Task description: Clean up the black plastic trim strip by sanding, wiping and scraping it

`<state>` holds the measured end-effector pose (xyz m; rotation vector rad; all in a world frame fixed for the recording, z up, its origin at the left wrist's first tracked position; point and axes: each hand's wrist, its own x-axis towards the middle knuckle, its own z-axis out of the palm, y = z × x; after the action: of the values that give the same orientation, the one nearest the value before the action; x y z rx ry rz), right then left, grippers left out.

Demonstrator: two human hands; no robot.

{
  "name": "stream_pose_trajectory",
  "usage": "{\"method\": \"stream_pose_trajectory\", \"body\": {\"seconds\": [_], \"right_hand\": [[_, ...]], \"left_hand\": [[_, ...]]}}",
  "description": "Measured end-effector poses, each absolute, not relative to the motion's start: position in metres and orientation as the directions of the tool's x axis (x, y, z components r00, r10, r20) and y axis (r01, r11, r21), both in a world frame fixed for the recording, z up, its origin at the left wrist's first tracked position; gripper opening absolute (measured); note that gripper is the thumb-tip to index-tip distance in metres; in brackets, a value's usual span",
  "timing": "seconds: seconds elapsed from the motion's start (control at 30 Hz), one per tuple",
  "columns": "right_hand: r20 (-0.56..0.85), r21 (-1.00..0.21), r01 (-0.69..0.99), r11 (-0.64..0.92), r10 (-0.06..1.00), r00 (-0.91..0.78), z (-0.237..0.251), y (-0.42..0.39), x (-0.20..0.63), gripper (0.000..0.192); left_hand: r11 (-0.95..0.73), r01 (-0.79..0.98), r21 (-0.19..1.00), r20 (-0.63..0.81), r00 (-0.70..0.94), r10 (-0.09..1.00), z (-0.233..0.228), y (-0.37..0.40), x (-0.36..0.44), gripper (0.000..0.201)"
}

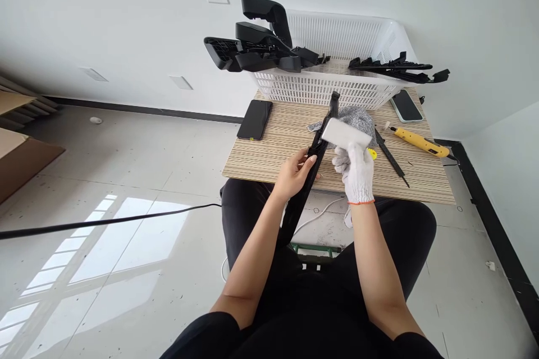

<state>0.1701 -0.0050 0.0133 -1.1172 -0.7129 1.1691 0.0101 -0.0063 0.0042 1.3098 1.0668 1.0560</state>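
My bare left hand point(295, 173) is closed around a long black plastic trim piece point(300, 205). The piece slants from between my legs up over the table edge, its narrow hooked end pointing at the basket. In a white glove with an orange cuff, my right hand point(354, 171) grips a white block-headed tool point(346, 133). That block lies across the trim's upper part; whether they touch I cannot tell. Its handle is mostly hidden in the glove, with a bit of yellow showing beside it. Behind the block lies a crumpled grey cloth point(357, 118).
A white basket point(311, 87) with several black plastic parts point(265, 47) stands at the table's back. On the wooden table point(252, 165) lie a black phone point(255, 119), a pale-edged phone point(406, 106), a yellow corded tool point(421, 142) and a thin black tool point(391, 157).
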Motion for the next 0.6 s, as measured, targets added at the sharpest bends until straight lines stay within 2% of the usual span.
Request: {"method": "stream_pose_trajectory", "body": {"seconds": [0.03, 0.17, 0.3, 0.43, 0.6], "right_hand": [[-0.096, -0.941, -0.338, 0.010, 0.951, 0.295, 0.0128, -0.0053, 0.1695, 0.040], [-0.117, -0.947, -0.315, -0.062, 0.980, 0.159, 0.0101, -0.0059, 0.1668, 0.039], [-0.129, -0.929, -0.368, -0.041, 0.968, 0.217, 0.0094, -0.0043, 0.1672, 0.037], [-0.165, -0.932, -0.338, -0.134, 0.984, 0.066, 0.0115, -0.0030, 0.1702, 0.040], [-0.182, -0.932, -0.338, -0.129, 0.975, 0.130, 0.0125, -0.0014, 0.1722, 0.041]], "left_hand": [[-0.008, 0.008, 1.000, 0.006, 0.195, 0.981, 0.0046, -0.0068, 0.0102, 0.036], [-0.019, 0.018, 1.000, 0.015, 0.172, 0.985, 0.0058, -0.0083, 0.0107, 0.037], [-0.014, 0.069, 0.998, 0.003, 0.152, 0.988, 0.0064, -0.0091, 0.0120, 0.039], [-0.017, 0.105, 0.994, 0.003, 0.133, 0.991, 0.0078, -0.0097, 0.0130, 0.039], [-0.015, 0.168, 0.986, -0.005, 0.121, 0.993, 0.0103, -0.0105, 0.0135, 0.041]]}}
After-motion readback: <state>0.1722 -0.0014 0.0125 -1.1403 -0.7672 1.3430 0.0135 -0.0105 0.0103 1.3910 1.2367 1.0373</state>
